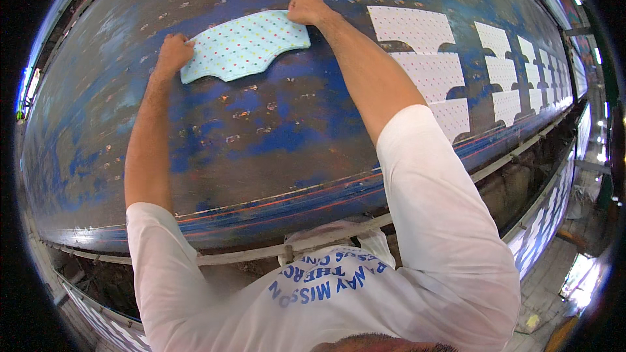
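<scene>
A pale mint cut fabric piece (244,45) with small coloured dots is stretched between my two hands over the blue-and-brown stained table (248,137). Its lower edge has curved cutouts. My left hand (175,53) is closed on the piece's left end. At its upper right corner, my right hand (309,10) grips it with curled fingers. The cloth looks fairly flat; whether it rests fully on the surface I cannot tell.
To the right lie several white dotted fabric pieces (427,68) in columns, with more (499,73) further along. A wooden rail (244,255) runs along the table's near edge. Another table (548,221) bearing similar pieces stands beyond a gap at the lower right.
</scene>
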Demonstrator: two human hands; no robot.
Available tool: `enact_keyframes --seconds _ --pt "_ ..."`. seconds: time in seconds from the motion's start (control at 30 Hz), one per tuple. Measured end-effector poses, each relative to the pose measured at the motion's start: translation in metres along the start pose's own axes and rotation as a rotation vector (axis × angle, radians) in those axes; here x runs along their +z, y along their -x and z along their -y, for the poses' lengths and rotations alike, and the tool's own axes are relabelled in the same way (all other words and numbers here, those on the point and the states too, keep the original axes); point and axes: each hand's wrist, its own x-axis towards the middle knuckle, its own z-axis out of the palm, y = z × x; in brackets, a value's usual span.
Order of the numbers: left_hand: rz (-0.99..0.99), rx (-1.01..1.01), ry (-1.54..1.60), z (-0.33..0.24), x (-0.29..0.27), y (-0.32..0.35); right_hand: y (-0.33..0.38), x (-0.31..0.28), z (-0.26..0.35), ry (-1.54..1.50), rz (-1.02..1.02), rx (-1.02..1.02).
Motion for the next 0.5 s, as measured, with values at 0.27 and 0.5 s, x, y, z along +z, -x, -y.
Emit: enact_keyframes --seconds 0.27,0.5 --pt "-0.174 0.308 0.153 -0.101 -0.073 0.099 0.115 0.018 0.007 -0.392 -0.492 -0.408" --pt "0.046 0.101 0.565 -0.25 -0.129 0.257 0.291 -0.011 -0.085 -0.974 -0.464 -0.321"
